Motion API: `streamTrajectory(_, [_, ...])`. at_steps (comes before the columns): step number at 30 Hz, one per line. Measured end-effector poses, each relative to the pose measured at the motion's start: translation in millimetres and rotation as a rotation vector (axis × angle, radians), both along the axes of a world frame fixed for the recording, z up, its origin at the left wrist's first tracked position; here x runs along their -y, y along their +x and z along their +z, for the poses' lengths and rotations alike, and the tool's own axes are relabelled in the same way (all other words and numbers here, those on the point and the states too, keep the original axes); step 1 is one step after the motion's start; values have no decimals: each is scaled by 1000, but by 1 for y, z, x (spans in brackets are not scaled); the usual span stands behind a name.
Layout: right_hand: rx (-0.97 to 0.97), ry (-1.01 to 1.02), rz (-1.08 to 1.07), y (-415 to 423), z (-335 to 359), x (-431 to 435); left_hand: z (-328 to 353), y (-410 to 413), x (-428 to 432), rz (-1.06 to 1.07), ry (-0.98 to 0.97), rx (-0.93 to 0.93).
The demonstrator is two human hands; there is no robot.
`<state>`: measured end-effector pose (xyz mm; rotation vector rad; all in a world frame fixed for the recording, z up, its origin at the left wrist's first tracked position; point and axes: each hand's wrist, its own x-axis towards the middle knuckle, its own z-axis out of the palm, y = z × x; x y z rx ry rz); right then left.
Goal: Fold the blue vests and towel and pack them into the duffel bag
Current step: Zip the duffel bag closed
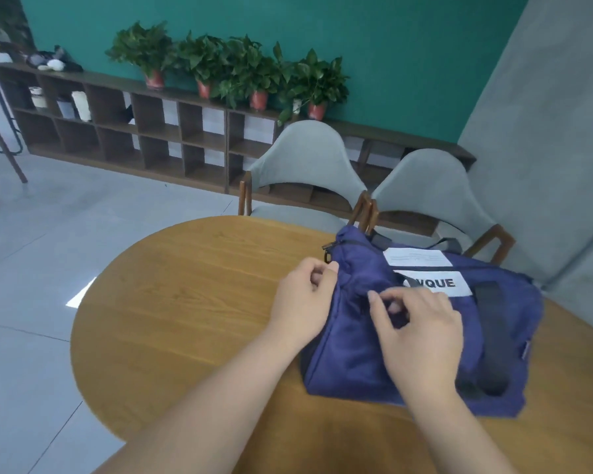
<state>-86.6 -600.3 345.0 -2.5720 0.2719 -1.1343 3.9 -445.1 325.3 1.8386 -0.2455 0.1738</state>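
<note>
The left hand (305, 299) has its fingers curled onto the cloth at the near-left end of the duffel bag (350, 357), right of centre in the frame. The right hand (421, 333) lies over the bag's top with thumb and fingers pinched together on something small along the seam, probably the zip, though what it is stays hidden.

No vests or towel show anywhere. The bag looks plump and its top seems drawn together, so I judge the packing done and only the closing left. What is inside cannot be seen.

The bag is dark blue soft cloth, creased, with a black strap (490, 336) across it and a white label (435, 283) in black letters. It lies on the right part of a round wooden table (192, 302).
</note>
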Motion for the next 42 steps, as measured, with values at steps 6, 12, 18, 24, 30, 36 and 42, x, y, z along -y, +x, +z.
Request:
streamTrajectory(6, [-148, -165, -107, 2, -30, -8, -4, -28, 15, 15, 21, -12])
streamTrajectory(12, [-99, -87, -111, 7, -30, -10, -6, -25, 8, 59, 76, 40])
streamTrajectory(18, [-85, -131, -312, -18, -22, 53, -10, -12, -11, 173, 29, -8])
streamTrajectory(24, [-91, -115, -167, -25, -14, 59, 2, 14, -25, 242, 82, 0])
streamTrajectory(30, [125, 132, -132, -37, -14, 76, 17, 58, -54, 469, 214, -47])
streamTrajectory(36, [-15, 677, -75, -37, -28, 75, 62, -12, 21, 164, 163, 432])
streamTrajectory(42, [72, 942, 337, -49, -39, 42, 30, -71, 77, -250, 532, 505])
